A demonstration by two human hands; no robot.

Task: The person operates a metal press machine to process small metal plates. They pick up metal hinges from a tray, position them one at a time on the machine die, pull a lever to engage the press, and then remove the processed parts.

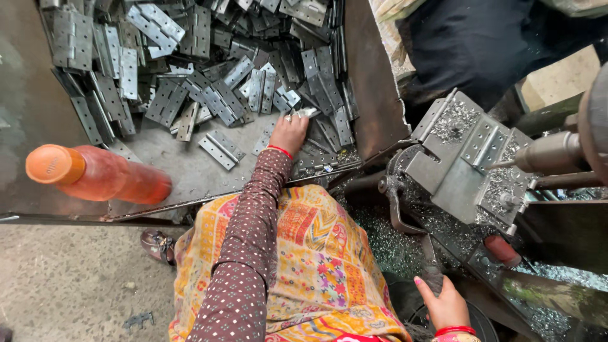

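My left hand (288, 133) reaches into a metal tray (183, 164) heaped with grey steel hinges (221, 88). Its fingertips are closed on one shiny hinge (304, 113) at the edge of the pile. A single hinge (221, 149) lies apart on the bare tray floor, left of the hand. My right hand (444, 304) is low at the right, fingers curled round a dark, dusty lever handle (432, 277) beside a round black part (481, 320). Both wrists wear red bangles.
An orange plastic bottle (95, 177) stands on the tray's near left. At the right, a steel jig (462, 158) covered in metal shavings faces a drill spindle (548, 152). A red knob (500, 250) sits below. Another person in dark clothing (481, 38) is beyond.
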